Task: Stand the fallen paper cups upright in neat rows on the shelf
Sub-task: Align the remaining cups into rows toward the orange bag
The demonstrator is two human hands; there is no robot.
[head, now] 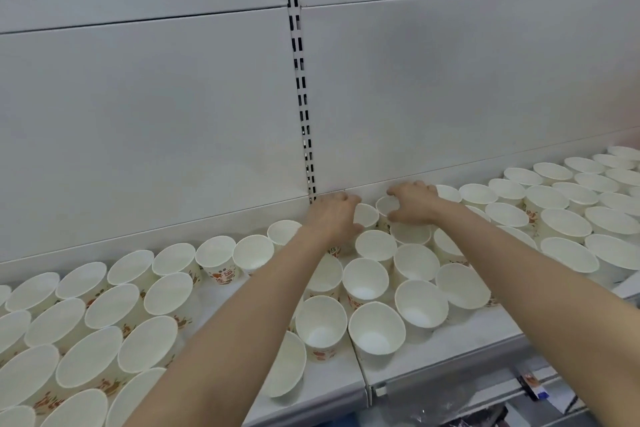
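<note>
Many white paper cups with orange print stand upright, mouths up, in rows across a white shelf. Both my arms reach to the back row by the rear panel. My left hand curls its fingers around a back-row cup from the left. My right hand grips the rim of the neighbouring cup, thumb in front and fingers behind. The two cups stand side by side, almost touching. No fallen cup shows among the ones in view.
A slotted upright runs down the white back panel just left of my hands. The shelf's front edge has a joint at the lower middle. Dark packaged goods lie below at the lower right.
</note>
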